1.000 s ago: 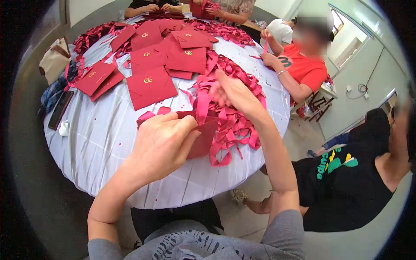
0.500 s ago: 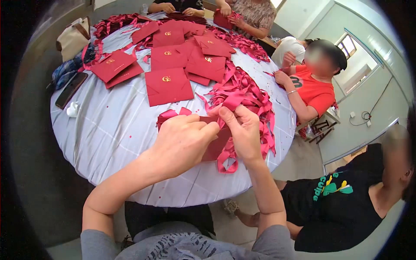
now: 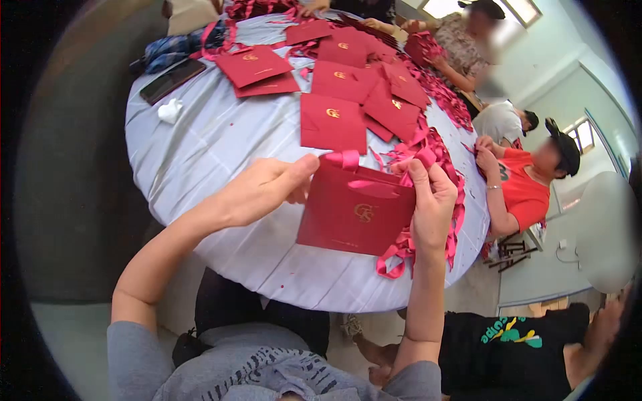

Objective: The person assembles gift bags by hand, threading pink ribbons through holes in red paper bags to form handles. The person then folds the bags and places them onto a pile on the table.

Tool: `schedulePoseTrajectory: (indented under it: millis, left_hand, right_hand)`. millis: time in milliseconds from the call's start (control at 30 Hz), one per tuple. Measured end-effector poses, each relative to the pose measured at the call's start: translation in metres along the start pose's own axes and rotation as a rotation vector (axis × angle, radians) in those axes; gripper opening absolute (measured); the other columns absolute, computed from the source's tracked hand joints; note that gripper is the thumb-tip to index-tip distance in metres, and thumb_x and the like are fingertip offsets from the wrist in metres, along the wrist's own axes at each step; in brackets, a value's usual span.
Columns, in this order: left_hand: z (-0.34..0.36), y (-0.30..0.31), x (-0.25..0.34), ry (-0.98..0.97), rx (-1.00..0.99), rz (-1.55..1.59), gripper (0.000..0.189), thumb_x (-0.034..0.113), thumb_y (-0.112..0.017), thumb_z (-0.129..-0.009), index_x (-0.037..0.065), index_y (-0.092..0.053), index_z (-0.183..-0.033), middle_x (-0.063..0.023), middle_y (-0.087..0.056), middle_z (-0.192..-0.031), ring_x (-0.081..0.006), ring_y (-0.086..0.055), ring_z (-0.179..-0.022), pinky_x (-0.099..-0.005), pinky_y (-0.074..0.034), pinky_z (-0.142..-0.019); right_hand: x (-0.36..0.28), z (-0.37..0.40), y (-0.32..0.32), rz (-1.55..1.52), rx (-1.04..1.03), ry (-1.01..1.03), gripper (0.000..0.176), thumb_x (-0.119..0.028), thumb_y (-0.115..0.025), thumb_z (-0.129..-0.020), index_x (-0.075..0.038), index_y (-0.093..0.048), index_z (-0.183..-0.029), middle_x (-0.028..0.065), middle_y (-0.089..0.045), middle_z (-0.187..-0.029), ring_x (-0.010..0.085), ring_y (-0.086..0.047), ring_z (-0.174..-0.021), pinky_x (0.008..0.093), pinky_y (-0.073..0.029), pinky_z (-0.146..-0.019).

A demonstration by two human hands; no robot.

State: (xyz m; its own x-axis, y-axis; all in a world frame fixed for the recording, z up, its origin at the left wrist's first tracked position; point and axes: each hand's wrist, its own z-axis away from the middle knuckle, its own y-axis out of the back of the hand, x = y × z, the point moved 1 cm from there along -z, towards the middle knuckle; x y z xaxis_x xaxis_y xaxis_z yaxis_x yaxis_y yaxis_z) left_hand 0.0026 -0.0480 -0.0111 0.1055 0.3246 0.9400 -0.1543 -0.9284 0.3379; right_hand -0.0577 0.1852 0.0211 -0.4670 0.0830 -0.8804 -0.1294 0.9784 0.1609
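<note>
Red paper gift bags with a gold emblem (image 3: 358, 210): I count one held up and at least eight lying flat; the far ones overlap, so I get no firm total.
Black flat phone (image 3: 170, 80): one.
White crumpled tissue (image 3: 169, 110): one.
Pink ribbon strips (image 3: 438, 150): a heap, too tangled for me to count.
Round cloth-covered surface (image 3: 221, 147): one.
Other people (image 3: 525, 194): four in view.

The red paper gift bag (image 3: 334, 227) is held upright, flat (gold logo (image 3: 364, 212) facing out). A pink ribbon handle (image 3: 372, 187) crosses its top.
</note>
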Motion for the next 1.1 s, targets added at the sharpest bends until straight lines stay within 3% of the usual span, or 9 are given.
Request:
schedulePoseTrajectory:
  millis: [200, 233, 367, 500, 567, 733, 900, 967, 1100]
  left_hand:
    - [-0.012, -0.007, -0.003, 0.002, -0.158, 0.376, 0.059, 0.052, -0.044, -0.091, 0.000, -0.061, -0.113, -0.0098, -0.064, -0.100, -0.0136, -0.056, -0.095, -0.0303, -0.044, -0.083]
    - [-0.015, -0.009, 0.001, 0.027, -0.154, 0.455, 0.038, 0.033, -0.049, -0.094, 0.000, -0.061, -0.109, -0.0045, -0.064, -0.100, -0.0095, -0.057, -0.089, -0.0256, -0.045, -0.079]
    - [-0.028, -0.017, -0.008, -0.059, 0.002, 0.586, 0.024, 0.017, -0.059, -0.088, -0.001, -0.062, -0.105, -0.0059, -0.065, -0.097, -0.0079, -0.059, -0.088, -0.0216, -0.046, -0.078]
    - [-0.037, -0.023, -0.015, -0.081, 0.100, 0.476, 0.022, 0.018, -0.057, -0.090, -0.002, -0.063, -0.099, -0.0046, -0.065, -0.089, -0.0074, -0.060, -0.081, -0.0228, -0.047, -0.075]
    - [-0.042, -0.028, -0.025, -0.127, 0.331, 0.504, 0.022, 0.016, -0.056, -0.087, -0.004, -0.065, -0.085, -0.0061, -0.065, -0.074, -0.0084, -0.058, -0.069, -0.0233, -0.045, -0.064]
    - [-0.049, -0.031, -0.039, -0.146, 0.417, 0.400, 0.024, 0.017, -0.044, -0.096, -0.001, -0.060, -0.098, -0.0032, -0.063, -0.076, -0.0048, -0.054, -0.066, -0.0209, -0.044, -0.062]
    - [-0.047, -0.037, -0.038, -0.185, 0.433, 0.490, 0.025, 0.017, -0.042, -0.097, 0.000, -0.059, -0.103, -0.0047, -0.064, -0.077, -0.0038, -0.053, -0.067, -0.0203, -0.044, -0.064]
    - [-0.048, -0.036, -0.040, -0.188, 0.393, 0.515, 0.027, 0.019, -0.040, -0.098, 0.000, -0.057, -0.108, -0.0059, -0.066, -0.080, -0.0036, -0.052, -0.069, -0.0195, -0.043, -0.067]
    - [-0.042, -0.022, -0.035, -0.032, 0.251, 0.305, 0.031, 0.024, -0.052, -0.093, 0.001, -0.053, -0.112, -0.0046, -0.062, -0.086, -0.0059, -0.053, -0.079, -0.0234, -0.044, -0.069]
  right_hand:
    - [0.003, -0.002, -0.013, 0.133, -0.096, 0.018, 0.021, -0.012, -0.054, -0.092, 0.005, -0.059, -0.081, 0.0065, -0.064, -0.079, 0.0076, -0.055, -0.073, 0.0215, -0.043, -0.069]
    - [0.005, -0.002, -0.016, 0.154, -0.101, 0.038, 0.020, -0.010, -0.054, -0.092, 0.005, -0.059, -0.080, 0.0060, -0.064, -0.079, 0.0072, -0.055, -0.072, 0.0219, -0.043, -0.068]
    - [0.018, 0.003, -0.029, 0.120, -0.095, 0.011, 0.020, -0.010, -0.053, -0.092, 0.005, -0.059, -0.080, 0.0046, -0.063, -0.077, 0.0055, -0.051, -0.069, 0.0212, -0.041, -0.063]
    - [0.033, 0.006, -0.037, 0.211, -0.059, 0.045, 0.016, -0.008, -0.054, -0.091, 0.004, -0.061, -0.082, 0.0036, -0.060, -0.073, 0.0072, -0.051, -0.066, 0.0228, -0.041, -0.061]
    - [0.037, 0.009, -0.040, 0.287, -0.015, 0.154, 0.018, -0.008, -0.054, -0.091, 0.006, -0.060, -0.080, 0.0044, -0.062, -0.074, 0.0069, -0.054, -0.068, 0.0209, -0.042, -0.064]
    - [0.036, 0.014, -0.047, 0.417, 0.051, 0.249, 0.014, -0.005, -0.055, -0.089, 0.005, -0.060, -0.080, 0.0061, -0.054, -0.067, 0.0116, -0.049, -0.061, 0.0253, -0.039, -0.057]
    - [0.042, 0.015, -0.046, 0.422, 0.085, 0.252, 0.011, -0.003, -0.056, -0.086, 0.004, -0.058, -0.078, 0.0094, -0.050, -0.065, 0.0167, -0.048, -0.058, 0.0296, -0.038, -0.054]
    - [0.044, 0.016, -0.044, 0.448, 0.085, 0.234, 0.018, -0.008, -0.055, -0.091, 0.004, -0.061, -0.080, 0.0021, -0.057, -0.068, 0.0062, -0.047, -0.062, 0.0216, -0.037, -0.056]
    - [0.053, 0.017, -0.044, 0.380, 0.066, 0.181, 0.018, -0.009, -0.053, -0.092, 0.005, -0.061, -0.083, 0.0026, -0.061, -0.072, 0.0056, -0.049, -0.063, 0.0214, -0.039, -0.058]
